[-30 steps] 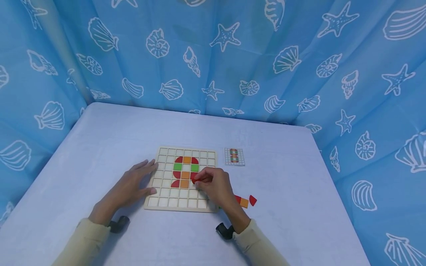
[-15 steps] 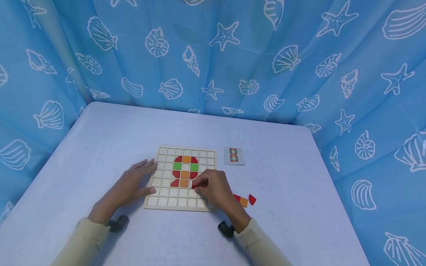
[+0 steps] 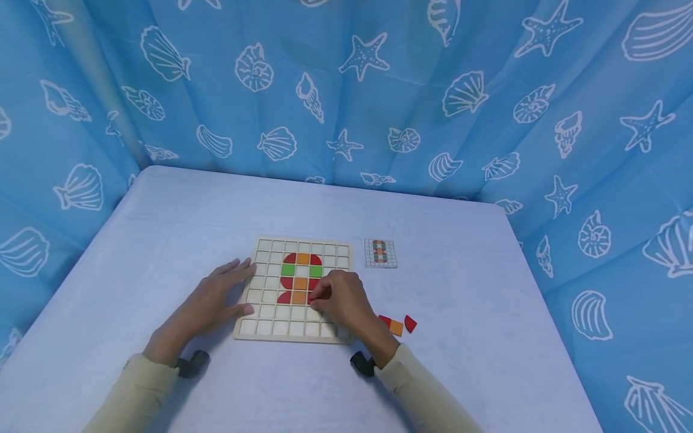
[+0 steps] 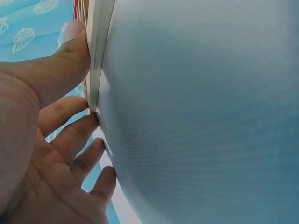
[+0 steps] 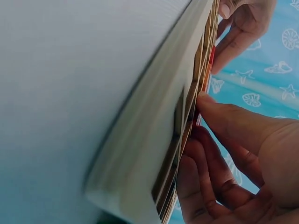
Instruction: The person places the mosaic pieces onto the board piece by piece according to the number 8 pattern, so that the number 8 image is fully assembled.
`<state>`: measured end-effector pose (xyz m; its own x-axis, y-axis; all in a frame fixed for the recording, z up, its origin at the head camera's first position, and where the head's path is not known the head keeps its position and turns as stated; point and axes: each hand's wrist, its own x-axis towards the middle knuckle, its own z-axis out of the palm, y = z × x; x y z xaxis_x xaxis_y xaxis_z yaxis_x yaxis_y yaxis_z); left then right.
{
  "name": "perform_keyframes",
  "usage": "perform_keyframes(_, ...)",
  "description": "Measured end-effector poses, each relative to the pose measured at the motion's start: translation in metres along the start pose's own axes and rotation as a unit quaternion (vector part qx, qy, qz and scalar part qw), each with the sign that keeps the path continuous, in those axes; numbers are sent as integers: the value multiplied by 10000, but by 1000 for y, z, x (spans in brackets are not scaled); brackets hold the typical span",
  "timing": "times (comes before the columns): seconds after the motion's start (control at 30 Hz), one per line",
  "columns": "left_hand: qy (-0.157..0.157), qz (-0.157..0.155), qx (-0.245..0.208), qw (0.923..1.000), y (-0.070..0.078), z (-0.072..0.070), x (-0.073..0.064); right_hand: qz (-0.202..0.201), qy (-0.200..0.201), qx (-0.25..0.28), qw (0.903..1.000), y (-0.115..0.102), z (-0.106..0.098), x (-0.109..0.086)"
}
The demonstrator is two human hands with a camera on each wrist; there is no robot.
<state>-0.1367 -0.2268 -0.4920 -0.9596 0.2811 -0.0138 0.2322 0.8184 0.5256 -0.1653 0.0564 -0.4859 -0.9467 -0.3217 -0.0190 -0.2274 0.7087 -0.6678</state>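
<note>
The person's right hand (image 3: 346, 300) has thumb and forefinger pinched on a small red piece (image 3: 310, 297), down at a cell of the wooden grid board (image 3: 264, 327), just right of a lower orange square (image 3: 299, 297). The left hand (image 3: 216, 300) lies at the board's left edge, fingers spread apart, thumb on the rim.

Other red pieces, orange squares and two green squares (image 3: 288, 270) sit in the cells around the pinch. From the head, the right hand and forearm cover several cells and the board's near right corner. Just past that wrist I see a loose orange tile (image 3: 396, 328) between two loose red ones (image 3: 410, 324), partly close against the arm. A small card (image 3: 380, 253) printed with a coloured grid pattern lies beyond the board's far right side.

Everything rests on a table with a smooth white cloth (image 3: 162, 240). A blue curtain (image 3: 325, 90), drawn with white shells and starfish, hangs in folds behind it and along both sides. Pale sleeves (image 3: 138, 385) and black wrist fittings (image 3: 194, 364) come in from the near edge.

The left wrist view alone shows fingertips meeting the cloth beside the board; the right wrist view shows the board's thick side and the cell walls, blurred near the corner.
</note>
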Motion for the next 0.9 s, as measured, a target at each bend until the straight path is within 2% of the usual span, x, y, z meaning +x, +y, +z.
perform_keyframes(0.2, -15, -21, -9, 10000, -2, 1, 0, 7, -100, 173, 9998, 0, -4, 1)
perform_keyframes(0.37, -8, 33, -27, 10000, -5, 3, 0, 162, 37, 469, 9988, 6, -18, -6)
perform_keyframes(0.53, 32, -3, 10, 10000, 0, 1, 1, 247, 250, 688, 9970, 22, -40, -15)
perform_keyframes(0.67, 26, -36, 20, 10000, 3, 0, 0, 548, 376, 799, 9946, 36, -55, -25)
perform_keyframes(0.9, 12, -67, 8, 10000, 4, -1, -1, 932, 316, 558, 9936, 58, -68, -44)
